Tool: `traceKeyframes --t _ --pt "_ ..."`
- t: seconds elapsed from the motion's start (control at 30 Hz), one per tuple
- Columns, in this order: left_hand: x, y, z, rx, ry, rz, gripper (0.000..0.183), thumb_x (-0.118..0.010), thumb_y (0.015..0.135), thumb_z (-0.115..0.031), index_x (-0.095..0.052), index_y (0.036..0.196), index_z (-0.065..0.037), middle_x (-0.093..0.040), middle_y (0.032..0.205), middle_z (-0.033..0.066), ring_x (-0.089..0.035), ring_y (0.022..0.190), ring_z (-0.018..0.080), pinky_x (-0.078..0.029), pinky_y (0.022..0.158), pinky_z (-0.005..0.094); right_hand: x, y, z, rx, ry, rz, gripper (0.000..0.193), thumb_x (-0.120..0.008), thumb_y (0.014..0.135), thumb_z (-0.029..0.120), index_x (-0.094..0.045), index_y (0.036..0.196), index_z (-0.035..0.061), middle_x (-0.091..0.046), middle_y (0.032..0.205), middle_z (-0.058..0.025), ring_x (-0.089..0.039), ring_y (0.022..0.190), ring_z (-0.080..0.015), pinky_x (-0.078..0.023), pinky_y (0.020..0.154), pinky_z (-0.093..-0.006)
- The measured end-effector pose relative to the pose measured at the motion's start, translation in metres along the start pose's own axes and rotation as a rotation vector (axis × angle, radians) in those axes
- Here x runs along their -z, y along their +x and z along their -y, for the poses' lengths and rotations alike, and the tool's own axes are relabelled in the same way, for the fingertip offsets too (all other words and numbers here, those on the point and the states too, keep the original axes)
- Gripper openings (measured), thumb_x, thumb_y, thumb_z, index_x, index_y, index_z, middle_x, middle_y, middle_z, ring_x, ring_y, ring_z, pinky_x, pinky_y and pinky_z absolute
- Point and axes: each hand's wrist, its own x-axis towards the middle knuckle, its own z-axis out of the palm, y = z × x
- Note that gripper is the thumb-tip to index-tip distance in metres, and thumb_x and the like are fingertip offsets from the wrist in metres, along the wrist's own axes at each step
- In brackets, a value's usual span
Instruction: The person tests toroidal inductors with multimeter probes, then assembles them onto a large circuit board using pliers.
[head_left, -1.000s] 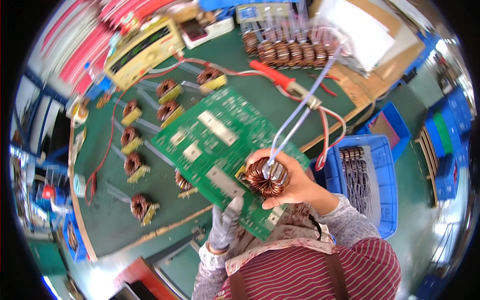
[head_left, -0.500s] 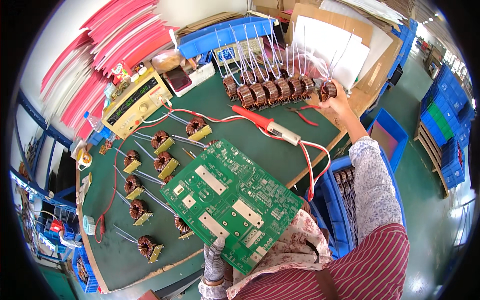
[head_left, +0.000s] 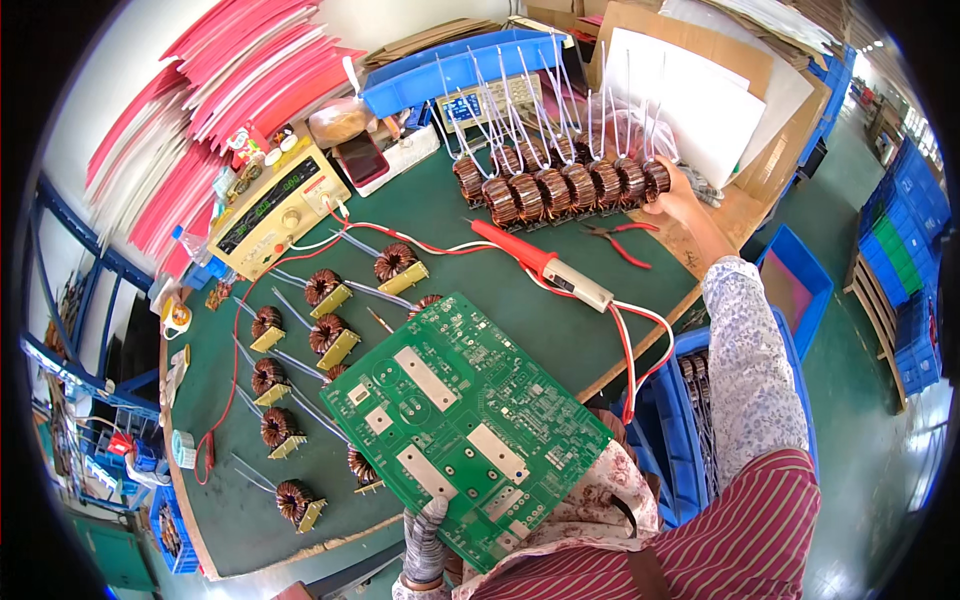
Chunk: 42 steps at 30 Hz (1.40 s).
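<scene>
My left hand (head_left: 426,535), in a grey glove, grips the near edge of a green circuit board (head_left: 470,420), its thumb lying on the face. The board is tilted above the table's front edge, several pale rectangular pads showing. At the back right, the bare fingers of my right hand (head_left: 678,198) are closed around a copper-wound toroidal coil (head_left: 656,181), at the right end of a tight row of similar coils (head_left: 551,190) with upright leads. More toroidal coils (head_left: 331,334) on yellowish base plates lie scattered left of the board, some partly hidden by it.
Red-handled pliers (head_left: 622,245) and a red-and-white probe (head_left: 545,265) with trailing cables lie on the green table (head_left: 440,235). A power supply (head_left: 277,208) and phone (head_left: 361,158) stand at the back left. Blue crates (head_left: 655,440) sit beside my right arm.
My right hand has lowered the coil against the right end of the row; before, it was held slightly apart. The board stays in my left hand. The view has shifted slightly.
</scene>
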Motion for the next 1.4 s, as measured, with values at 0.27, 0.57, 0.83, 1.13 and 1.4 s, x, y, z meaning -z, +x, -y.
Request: traceKeyframes --t 0.27,0.57,0.83,1.13,1.4 --pt "-0.002 -0.007 0.011 0.014 -0.036 -0.111 0.061 -0.069 0.073 -0.026 -0.045 0.123 0.0 -0.059 0.105 0.0109 -0.06 0.091 0.0212 -0.052 0.077 0.0331 -0.008 0.04 -0.015 0.091 -0.065 0.013 0.087 -0.066 0.052 -0.016 -0.039 0.131 0.009 -0.054 0.113 -0.0083 -0.053 0.102 -0.023 -0.051 0.077 -0.0334" --pt "-0.013 -0.02 -0.011 -0.081 -0.179 -0.152 0.06 -0.066 0.074 -0.024 -0.044 0.123 0.002 -0.059 0.105 0.0139 -0.061 0.089 0.0253 -0.053 0.077 0.0371 -0.02 0.036 -0.048 0.195 0.055 -0.125 0.08 -0.062 0.058 -0.016 -0.035 0.132 0.0008 -0.053 0.119 -0.0101 -0.052 0.107 -0.0206 -0.043 0.091 -0.03" --pt "0.04 -0.044 -0.036 -0.362 -0.198 -0.264 0.062 -0.062 0.078 -0.027 -0.038 0.127 0.002 -0.056 0.111 0.0175 -0.059 0.096 0.0284 -0.05 0.083 0.0414 -0.027 -0.073 0.014 0.463 -0.336 0.015 0.04 -0.069 0.07 0.006 -0.054 0.107 0.0058 -0.061 0.095 -0.0105 -0.06 0.086 -0.0232 -0.049 0.077 -0.0334" --pt "0.057 -0.05 -0.032 -0.367 -0.357 -0.203 0.061 -0.063 0.079 -0.022 -0.037 0.128 0.003 -0.055 0.113 0.0187 -0.058 0.097 0.0282 -0.051 0.082 0.0409 -0.024 -0.13 0.03 0.378 -0.707 -0.001 0.031 -0.063 0.07 0.001 -0.055 0.1 0.0043 -0.058 0.089 -0.0137 -0.058 0.083 -0.033 -0.046 0.07 -0.0423" --pt "0.095 -0.059 -0.014 -0.385 -0.252 -0.359 0.052 -0.061 0.08 -0.02 -0.043 0.123 0.003 -0.056 0.112 0.0164 -0.058 0.095 0.0252 -0.05 0.082 0.0371 0.038 -0.098 0.007 0.621 -0.926 -0.581 0.023 -0.06 0.071 0.001 -0.054 0.093 0.0029 -0.06 0.084 -0.0155 -0.058 0.082 -0.0355 -0.045 0.07 -0.0447"
